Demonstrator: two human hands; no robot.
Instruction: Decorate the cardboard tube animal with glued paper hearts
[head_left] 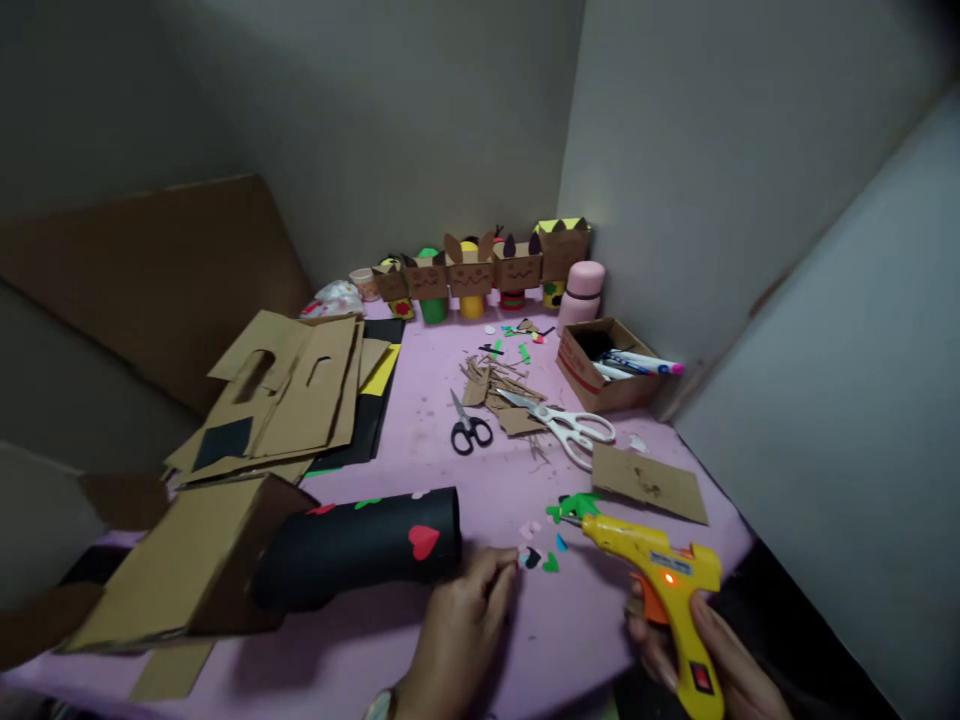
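My right hand [727,650] grips a yellow glue gun [645,545] by its handle, with its red light lit and nozzle pointing left. My left hand [472,610] rests low over the table, thumb and fingers pinched together at the edge of a group of small paper hearts [531,557]. Whatever lies between those fingertips is hidden. Just left of this hand lies a black paper tube [360,550] decorated with red, green and pink hearts. The tube's far end meets a cardboard box [180,560].
Black scissors [471,434], white scissors [574,425] and cardboard scraps [495,385] lie mid-table. A pen box [600,370] and pink bottle [582,295] stand right. Cardboard sheets [300,390] are stacked left. Several box-headed paper figures [471,278] line the back.
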